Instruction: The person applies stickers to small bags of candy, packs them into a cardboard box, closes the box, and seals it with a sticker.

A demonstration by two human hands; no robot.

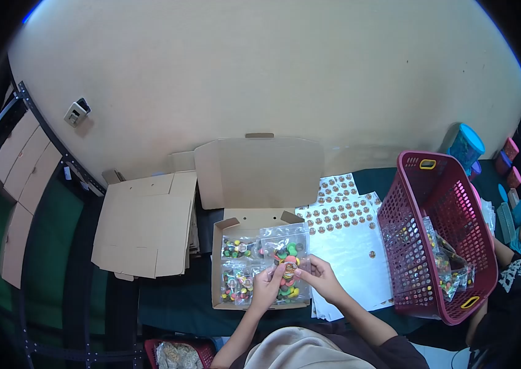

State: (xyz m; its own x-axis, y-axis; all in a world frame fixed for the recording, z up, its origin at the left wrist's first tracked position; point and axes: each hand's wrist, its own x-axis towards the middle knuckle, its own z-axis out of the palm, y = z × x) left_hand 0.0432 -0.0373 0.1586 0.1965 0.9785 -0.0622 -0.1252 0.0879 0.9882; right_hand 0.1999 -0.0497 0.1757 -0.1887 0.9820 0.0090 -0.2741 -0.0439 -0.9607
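Over an open cardboard box (216,289), I hold a clear plastic bag (283,237) of round, colourful pieces. On its front is a small round brown sticker (289,268). My left hand (264,288) grips the bag's left side, its thumb at the sticker. From the right, my right hand (323,280) pinches the bag, with the thumb also beside the sticker. More small clear bags of coloured pieces (236,248) lie in the box's left half. The bag and my hands hide part of the box's right half.
Sticker sheets (346,215) lie right of the box. Beyond them, a maroon basket (405,184) contains filled bags (451,270); another person's arm (504,252) is beside it. Flattened cardboard boxes (140,224) are stacked left. A wall stands behind; a red basket (149,353) is below.
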